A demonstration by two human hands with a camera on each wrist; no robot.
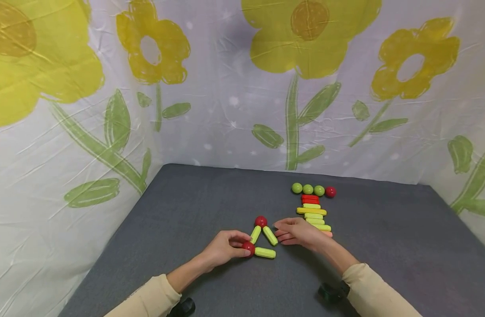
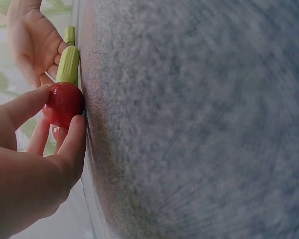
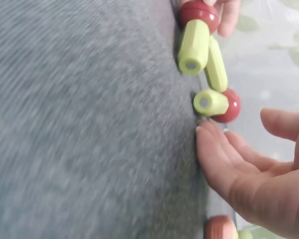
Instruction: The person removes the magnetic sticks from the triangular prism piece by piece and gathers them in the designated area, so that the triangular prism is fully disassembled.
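Observation:
Two red balls and three yellow-green ribbed rods lie as a triangle with an open right corner. My left hand (image 1: 225, 248) pinches the near red ball (image 1: 248, 249) between thumb and fingers. From that ball one rod (image 1: 265, 252) extends right, and another rod (image 1: 256, 234) slants up to the far red ball (image 1: 261, 221). The third rod (image 1: 270, 236) slopes down from the far ball. Beside it rests my right hand (image 1: 299, 232), fingers extended and holding nothing. In the right wrist view, the free rod ends (image 3: 191, 65) show grey round tips.
Behind the right hand, a column of red, yellow and yellow-green rods (image 1: 311, 211) lies side by side, with an orange piece (image 1: 327, 234) nearest. Three green balls (image 1: 307, 189) and a red ball (image 1: 330, 191) line up beyond it. A flowered cloth (image 1: 226, 110) surrounds the grey tabletop (image 1: 202, 198).

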